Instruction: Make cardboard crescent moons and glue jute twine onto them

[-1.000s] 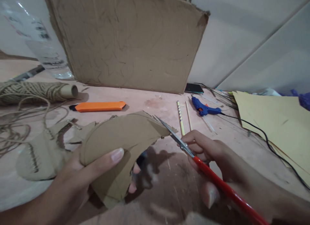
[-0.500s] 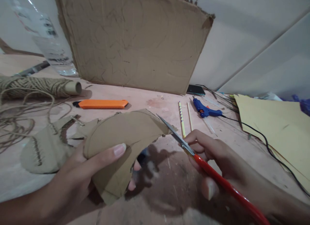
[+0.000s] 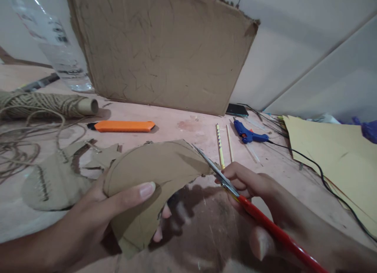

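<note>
A curved, crescent-like piece of cardboard [image 3: 147, 161] is held in my left hand [image 3: 118, 210], the thumb flat on its face and the fingertips showing past its inner edge. Drawn lines run along its surface. My right hand [image 3: 265, 198] grips red-handled scissors [image 3: 265, 222]. Their blades lie at the right tip of the cardboard, one visible across its upper side. Left of my left hand, a cut cardboard shape [image 3: 55, 182] with twine stitched through it rests on the table, beside a small cardboard star [image 3: 104, 155].
Behind stand a large cardboard sheet [image 3: 165, 53] and a clear plastic bottle [image 3: 59, 45]. An orange cutter [image 3: 125, 126], a twine roll [image 3: 53, 104], a pencil [image 3: 220, 145], a thin stick [image 3: 229, 143], a blue glue gun [image 3: 249, 132] with its cord, a phone [image 3: 237, 110] and yellowish paper [image 3: 332, 155] lie around.
The cardboard piece and the scissors have shifted slightly down and to the right in view. Both hands keep their hold.
</note>
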A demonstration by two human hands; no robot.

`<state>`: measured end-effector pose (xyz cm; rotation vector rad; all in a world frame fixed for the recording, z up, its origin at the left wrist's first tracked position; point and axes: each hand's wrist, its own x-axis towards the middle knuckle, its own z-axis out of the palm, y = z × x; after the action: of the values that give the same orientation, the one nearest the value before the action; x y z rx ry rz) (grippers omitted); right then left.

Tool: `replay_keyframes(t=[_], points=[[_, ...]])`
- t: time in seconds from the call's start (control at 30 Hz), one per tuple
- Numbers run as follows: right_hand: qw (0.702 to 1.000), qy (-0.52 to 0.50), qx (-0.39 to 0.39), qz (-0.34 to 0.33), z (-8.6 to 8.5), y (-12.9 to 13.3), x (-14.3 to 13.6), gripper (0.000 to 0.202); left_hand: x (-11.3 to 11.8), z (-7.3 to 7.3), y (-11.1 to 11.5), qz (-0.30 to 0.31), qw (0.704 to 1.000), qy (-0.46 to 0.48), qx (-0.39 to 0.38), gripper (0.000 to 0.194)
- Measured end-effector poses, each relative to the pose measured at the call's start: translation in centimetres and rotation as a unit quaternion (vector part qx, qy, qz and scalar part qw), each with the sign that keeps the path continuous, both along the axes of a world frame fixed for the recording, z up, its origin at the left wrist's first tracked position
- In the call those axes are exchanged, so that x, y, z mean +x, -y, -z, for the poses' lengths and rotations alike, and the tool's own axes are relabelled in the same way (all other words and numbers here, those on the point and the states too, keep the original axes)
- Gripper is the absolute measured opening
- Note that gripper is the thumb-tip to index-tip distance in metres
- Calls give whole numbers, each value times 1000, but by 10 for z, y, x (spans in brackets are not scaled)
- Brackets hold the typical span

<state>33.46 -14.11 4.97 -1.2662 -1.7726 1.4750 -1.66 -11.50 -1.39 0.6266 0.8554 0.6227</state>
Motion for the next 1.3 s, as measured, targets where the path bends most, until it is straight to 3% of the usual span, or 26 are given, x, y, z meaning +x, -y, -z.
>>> replay_keyframes(t=[0.33,0.43,0.6,0.8,1.0,1.3], points=[[999,-37,-10,17,-3,-6,-7,72,1,0,-1,0,1000,-10,18,82],[999,-43,2,1,-6,-6,-6,65,-1,3,0,2,1000,9,11,74],[1000,0,5,-14,-9,-6,-4,84,1,2,3,38,998,37,24,59],[999,-49,-8,-19,-11,-2,-7,55,6,1,-1,34,998,49,6,58],[1000,-8,19,7,-15,-2,-8,73,8,2,-3,44,998,45,6,66],[999,-43,-24,7,-20,0,-9,53,13,-3,-3,71,994,85,25,40]])
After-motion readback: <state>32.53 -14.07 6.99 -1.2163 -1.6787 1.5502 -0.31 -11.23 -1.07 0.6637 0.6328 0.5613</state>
